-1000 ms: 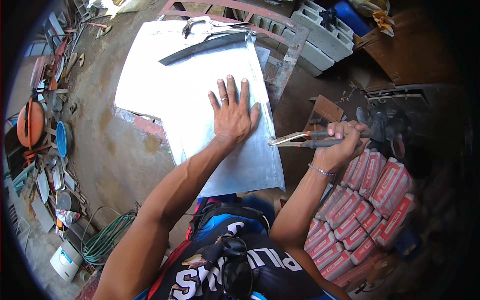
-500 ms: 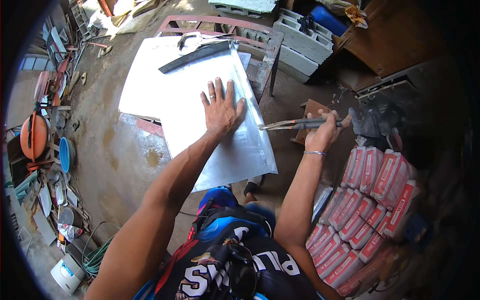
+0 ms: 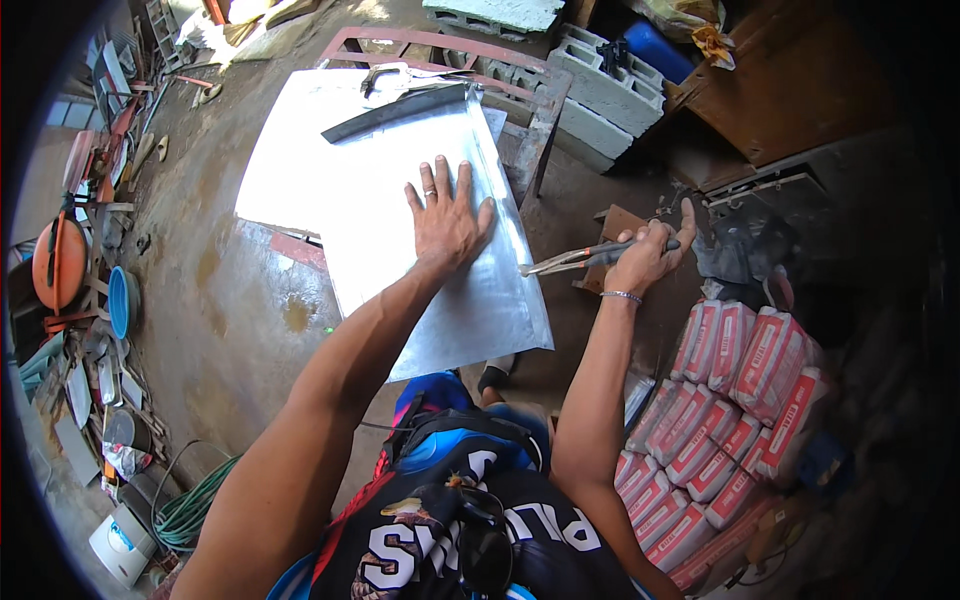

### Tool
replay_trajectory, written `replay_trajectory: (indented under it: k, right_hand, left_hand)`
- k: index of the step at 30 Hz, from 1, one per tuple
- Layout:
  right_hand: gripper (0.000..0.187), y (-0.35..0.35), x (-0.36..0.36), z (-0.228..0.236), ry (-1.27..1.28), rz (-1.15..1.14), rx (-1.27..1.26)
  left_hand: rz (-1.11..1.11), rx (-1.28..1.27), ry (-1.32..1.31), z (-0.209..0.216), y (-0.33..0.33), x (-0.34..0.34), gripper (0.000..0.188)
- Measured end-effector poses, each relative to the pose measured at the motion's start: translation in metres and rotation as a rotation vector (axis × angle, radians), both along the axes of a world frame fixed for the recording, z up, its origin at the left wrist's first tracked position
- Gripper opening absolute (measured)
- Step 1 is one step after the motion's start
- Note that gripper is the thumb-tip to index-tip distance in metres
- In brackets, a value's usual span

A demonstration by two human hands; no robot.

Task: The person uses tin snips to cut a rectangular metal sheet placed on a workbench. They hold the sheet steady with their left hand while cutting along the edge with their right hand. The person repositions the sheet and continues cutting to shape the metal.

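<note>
A shiny metal sheet (image 3: 375, 200) lies across a reddish metal frame (image 3: 350, 45), and its right side has a narrow folded strip. My left hand (image 3: 447, 215) rests flat on the sheet with its fingers spread, a ring on one finger. To the right, my right hand (image 3: 643, 262) is closed round the dark handles of long pliers (image 3: 570, 258). Their jaws meet the sheet's right edge; whether they bite on it is too small to tell. A dark angled metal strip (image 3: 395, 113) and a clamp (image 3: 388, 80) are at the sheet's far end.
Hollow concrete blocks (image 3: 600, 95) stand beyond the frame. Stacked red-and-white bags (image 3: 730, 400) fill the right side near me. A small brown wooden stool (image 3: 622, 222) is under the pliers. Scrap, a blue basin (image 3: 122, 303) and a coiled green hose (image 3: 195, 510) line the left.
The plier jaws have shifted slightly nearer to me along the sheet's right edge, with my right hand tilting. My left hand stays flat on the sheet.
</note>
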State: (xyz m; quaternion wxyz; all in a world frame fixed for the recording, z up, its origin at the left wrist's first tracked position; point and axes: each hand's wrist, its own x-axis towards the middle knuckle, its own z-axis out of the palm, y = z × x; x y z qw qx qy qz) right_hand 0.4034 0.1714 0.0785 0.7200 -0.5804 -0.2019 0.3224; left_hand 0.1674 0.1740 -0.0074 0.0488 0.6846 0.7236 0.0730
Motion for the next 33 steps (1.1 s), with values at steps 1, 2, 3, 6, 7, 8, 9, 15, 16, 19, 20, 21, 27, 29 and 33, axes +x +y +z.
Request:
replay_trajectory:
  k: [1, 2, 3, 6, 7, 8, 9, 15, 16, 19, 20, 21, 27, 29, 33]
  right_hand:
    - [0.057, 0.002, 0.001, -0.003, -0.017, -0.019, -0.013]
    - [0.056, 0.003, 0.004, -0.006, -0.034, -0.038, -0.026]
    - [0.054, 0.005, 0.003, -0.007, -0.044, -0.049, -0.043]
    - [0.057, 0.012, 0.001, -0.006, -0.059, -0.121, -0.032]
    - [0.058, 0.013, -0.002, -0.003, -0.060, -0.148, -0.038]
    - [0.066, 0.016, -0.001, -0.008, -0.071, -0.161, -0.066]
    - [0.064, 0.019, -0.002, -0.009, -0.016, -0.185, -0.056]
    - [0.015, 0.027, 0.022, -0.023, 0.432, -0.039, 0.083]
    - [0.017, 0.024, 0.015, -0.016, 0.374, -0.027, 0.072]
    - [0.015, 0.022, -0.001, 0.001, 0.328, -0.043, 0.043]
    - [0.015, 0.019, -0.001, 0.002, 0.290, -0.014, 0.066]
    - [0.015, 0.017, -0.005, 0.006, 0.267, -0.025, 0.073]
    - [0.016, -0.002, -0.036, 0.038, 0.040, 0.004, 0.177]
    - [0.017, 0.001, -0.030, 0.032, 0.125, -0.037, 0.131]
    - [0.014, -0.002, 0.010, -0.009, 0.344, -0.039, 0.084]
  left_hand:
    - [0.000, 0.004, 0.002, 0.000, 0.001, 0.000, 0.074]
    - [-0.008, 0.002, -0.004, -0.001, 0.001, 0.000, 0.074]
    - [-0.009, -0.004, -0.003, 0.000, 0.000, -0.001, 0.073]
    - [0.002, -0.021, -0.005, 0.001, 0.001, 0.000, 0.071]
    - [0.007, -0.026, -0.005, 0.002, 0.002, 0.002, 0.070]
    - [0.033, -0.034, -0.013, 0.003, 0.000, 0.005, 0.069]
    - [0.064, -0.012, -0.040, -0.008, 0.000, 0.008, 0.070]
    - [0.062, -0.039, -0.091, -0.001, 0.002, 0.021, 0.076]
    - [0.069, -0.047, -0.075, 0.000, 0.001, 0.019, 0.076]
    - [0.070, -0.066, -0.065, 0.001, 0.001, 0.018, 0.076]
    - [0.070, -0.070, -0.067, 0.001, 0.000, 0.018, 0.076]
    - [0.071, -0.074, -0.071, 0.003, 0.000, 0.018, 0.075]
    - [0.059, -0.091, -0.106, 0.005, -0.001, 0.018, 0.076]
    - [0.071, -0.091, -0.089, 0.006, -0.002, 0.017, 0.076]
    - [0.058, -0.077, -0.066, 0.000, -0.002, 0.020, 0.076]
